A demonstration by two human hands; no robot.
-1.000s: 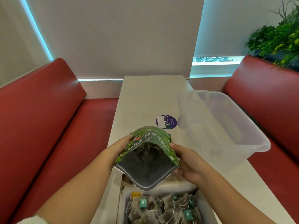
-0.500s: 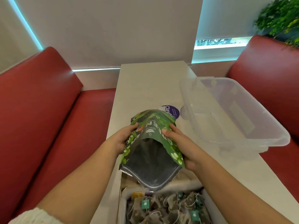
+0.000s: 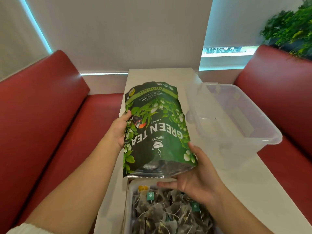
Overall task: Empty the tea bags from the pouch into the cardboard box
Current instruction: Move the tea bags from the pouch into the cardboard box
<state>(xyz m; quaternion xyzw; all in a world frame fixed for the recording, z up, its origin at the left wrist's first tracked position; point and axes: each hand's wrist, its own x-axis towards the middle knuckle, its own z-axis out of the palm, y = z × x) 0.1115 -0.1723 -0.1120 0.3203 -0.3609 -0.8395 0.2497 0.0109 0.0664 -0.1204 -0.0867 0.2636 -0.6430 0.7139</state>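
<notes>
Green pouch point(image 3: 155, 132) hangs mouth-down over the cardboard box point(image 3: 130, 184); your left hand point(image 3: 119, 130) pinches its edge, your right hand point(image 3: 197, 179) is spread beneath. Tea bags point(image 3: 168, 211) seem out; check inside it next.

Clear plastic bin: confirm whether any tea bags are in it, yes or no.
No: the clear plastic bin shows only bare walls and floor; the tea bags lie in the cardboard box.
</notes>
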